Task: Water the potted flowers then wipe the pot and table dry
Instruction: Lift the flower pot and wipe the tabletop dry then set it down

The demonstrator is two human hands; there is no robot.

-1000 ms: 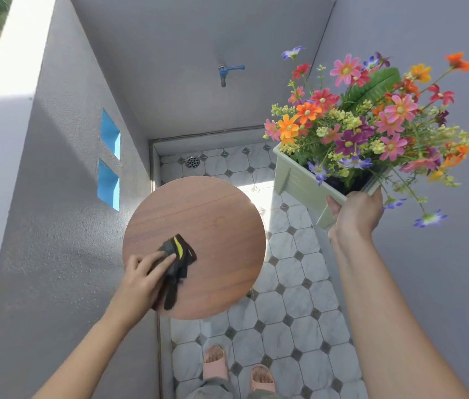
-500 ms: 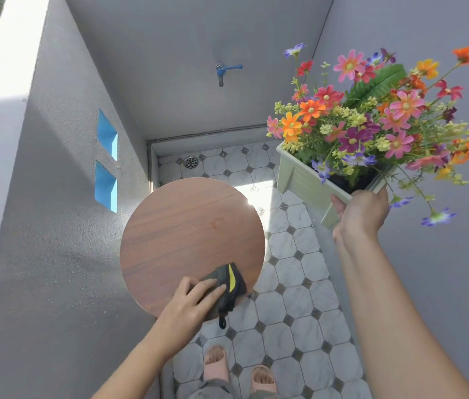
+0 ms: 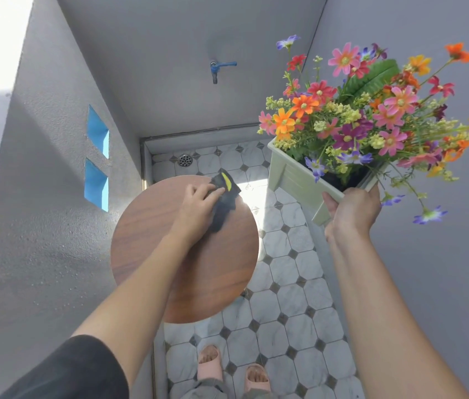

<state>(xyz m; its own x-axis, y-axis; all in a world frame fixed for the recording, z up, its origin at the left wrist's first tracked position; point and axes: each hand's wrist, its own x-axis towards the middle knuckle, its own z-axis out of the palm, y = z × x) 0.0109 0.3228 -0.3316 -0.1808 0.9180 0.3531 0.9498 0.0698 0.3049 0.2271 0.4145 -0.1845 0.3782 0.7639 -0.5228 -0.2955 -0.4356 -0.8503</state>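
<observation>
A round wooden table (image 3: 147, 243) stands below me at the centre. My left hand (image 3: 196, 205) presses a black cloth with a yellow mark (image 3: 224, 197) onto the table's far right edge. My right hand (image 3: 351, 214) holds a pale green rectangular pot (image 3: 293, 180) by its near corner, lifted in the air to the right of the table and tilted. Colourful flowers (image 3: 365, 116) fill the pot and hide most of its inside.
A blue tap (image 3: 219, 67) sticks out of the far wall, with a floor drain (image 3: 185, 160) below it. Grey walls close in on the left and right. The floor is white tile; my feet in pink sandals (image 3: 233, 372) stand at the near edge.
My left hand has swept the cloth from the table's near edge up to its far right edge. The pot stays lifted in my right hand, almost unmoved.
</observation>
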